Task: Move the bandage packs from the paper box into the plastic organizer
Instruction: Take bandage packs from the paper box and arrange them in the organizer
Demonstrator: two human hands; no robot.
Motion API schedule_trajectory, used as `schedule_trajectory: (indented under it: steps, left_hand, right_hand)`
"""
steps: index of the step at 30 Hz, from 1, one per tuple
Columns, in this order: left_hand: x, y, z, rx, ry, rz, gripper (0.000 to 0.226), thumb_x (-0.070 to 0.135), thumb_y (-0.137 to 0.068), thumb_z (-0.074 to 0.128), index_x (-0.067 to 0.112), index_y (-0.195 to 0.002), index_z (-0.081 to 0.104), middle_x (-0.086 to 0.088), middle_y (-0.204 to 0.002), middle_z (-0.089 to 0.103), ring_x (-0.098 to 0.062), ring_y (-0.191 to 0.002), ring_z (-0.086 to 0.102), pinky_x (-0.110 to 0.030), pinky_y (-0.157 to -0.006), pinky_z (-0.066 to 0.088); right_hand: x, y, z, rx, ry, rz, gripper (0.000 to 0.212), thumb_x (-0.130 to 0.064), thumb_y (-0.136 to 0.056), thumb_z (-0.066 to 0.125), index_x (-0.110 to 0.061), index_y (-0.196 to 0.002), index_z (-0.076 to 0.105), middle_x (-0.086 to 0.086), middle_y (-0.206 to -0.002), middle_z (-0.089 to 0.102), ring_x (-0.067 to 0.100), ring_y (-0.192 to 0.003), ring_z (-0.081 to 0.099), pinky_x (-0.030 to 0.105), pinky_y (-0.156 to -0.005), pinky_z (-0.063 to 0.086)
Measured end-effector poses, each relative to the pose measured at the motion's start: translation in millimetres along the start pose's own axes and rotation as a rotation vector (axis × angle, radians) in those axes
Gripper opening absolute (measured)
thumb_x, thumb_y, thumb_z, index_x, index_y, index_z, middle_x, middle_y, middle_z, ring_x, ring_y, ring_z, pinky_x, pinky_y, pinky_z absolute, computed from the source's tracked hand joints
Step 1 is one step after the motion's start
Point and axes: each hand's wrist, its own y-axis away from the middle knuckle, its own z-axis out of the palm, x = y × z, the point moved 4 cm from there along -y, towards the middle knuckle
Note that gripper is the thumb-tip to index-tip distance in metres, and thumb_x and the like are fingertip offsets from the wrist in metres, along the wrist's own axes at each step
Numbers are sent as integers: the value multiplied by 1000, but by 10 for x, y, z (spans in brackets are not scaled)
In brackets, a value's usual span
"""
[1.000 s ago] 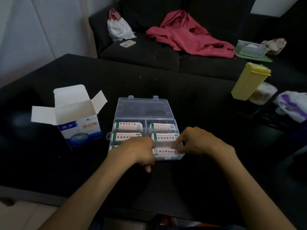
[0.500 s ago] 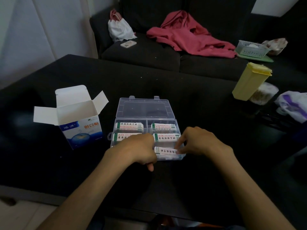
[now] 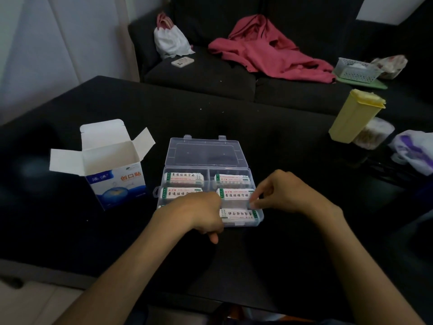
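The clear plastic organizer (image 3: 257,221) lies open on the black table, its lid (image 3: 205,154) folded back. Bandage packs fill its compartments: two at the back (image 3: 184,178) (image 3: 232,178), two in the middle (image 3: 178,193) (image 3: 235,193), and one at the front right (image 3: 236,214). My left hand (image 3: 199,213) lies curled over the front-left compartment and hides what is under its fingers. My right hand (image 3: 283,193) pinches at the right end of the front-right pack, by the organizer's right wall. The paper box (image 3: 114,170) stands open to the left; its inside looks bare.
A yellow lidded container (image 3: 353,116) and a round tub (image 3: 373,133) stand at the table's right, beside a white and purple bag (image 3: 414,151). Behind the table is a dark sofa with a pink garment (image 3: 269,50), a white bag (image 3: 171,42), a phone (image 3: 182,61) and a small basket (image 3: 357,69).
My right hand's fingertips have lifted a little from the front-right pack's end toward the organizer's right wall. My left hand has stayed over the front-left compartment.
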Motion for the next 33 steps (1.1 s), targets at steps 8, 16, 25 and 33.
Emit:
schedule_trajectory:
  steps: [8, 16, 25, 33]
  left_hand:
    - [-38, 20, -56, 91, -47, 31, 47, 19, -87, 60, 27, -132, 51, 9, -67, 70, -4, -78, 59, -29, -82, 48]
    - [-167, 363, -503, 258, 455, 170, 21, 29, -89, 62, 35, -109, 59, 7, -69, 67, 2, -48, 57, -14, -49, 48]
    - [-1326, 959, -897, 1454, 457, -233, 56, 24, -91, 60, 22, -143, 38, -1, -148, 39, -21, -136, 34, -43, -106, 34]
    - [-1828, 816, -653, 809, 1249, -185, 24, 16, -91, 60, 8, -114, 63, -9, -103, 67, -17, -82, 61, -28, -71, 48]
  right_hand:
    - [-160, -23, 188, -28, 292, -89, 23, -32, -84, 68, -33, -107, 68, -6, -116, 60, 6, -91, 49, 25, -78, 46]
    - [-232, 69, -68, 51, 107, -151, 13, -39, -81, 68, -38, -94, 66, -11, -88, 58, 4, -76, 54, 24, -69, 47]
    - [-1192, 12, 123, 510, -53, -465, 44, -40, -85, 66, -35, -127, 54, -9, -119, 58, 6, -110, 51, 25, -92, 44]
    - [-1914, -102, 673, 555, 147, -792, 38, -24, -85, 67, -28, -122, 60, 2, -138, 51, 26, -136, 33, 52, -114, 25]
